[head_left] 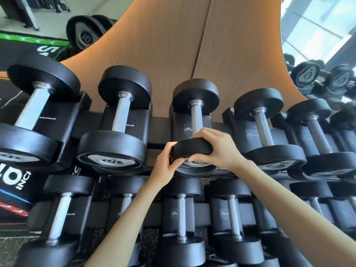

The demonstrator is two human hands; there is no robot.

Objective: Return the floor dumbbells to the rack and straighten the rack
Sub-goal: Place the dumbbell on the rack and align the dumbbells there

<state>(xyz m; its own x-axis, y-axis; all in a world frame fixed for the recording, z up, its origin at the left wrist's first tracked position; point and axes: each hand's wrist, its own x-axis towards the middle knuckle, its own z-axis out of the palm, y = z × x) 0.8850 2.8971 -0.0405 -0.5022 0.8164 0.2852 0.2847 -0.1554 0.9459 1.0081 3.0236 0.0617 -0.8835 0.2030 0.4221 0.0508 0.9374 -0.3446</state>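
Black two-tier rack (pixel 159 129); dumbbells (pixel 123 112) side by side in cradles, both tiers.

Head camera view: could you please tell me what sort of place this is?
Most likely a gym's free-weight area: a two-tier dumbbell rack full of black round-head dumbbells, wall mirrors reflecting more weights, and speckled rubber flooring.

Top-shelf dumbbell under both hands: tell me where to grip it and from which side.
To turn it, grip the near head of the dumbbell from the front, as the left hand and right hand do now: its round rim faces outward. To lift it, probably take the knurled handle from above; the cradle sits under it.
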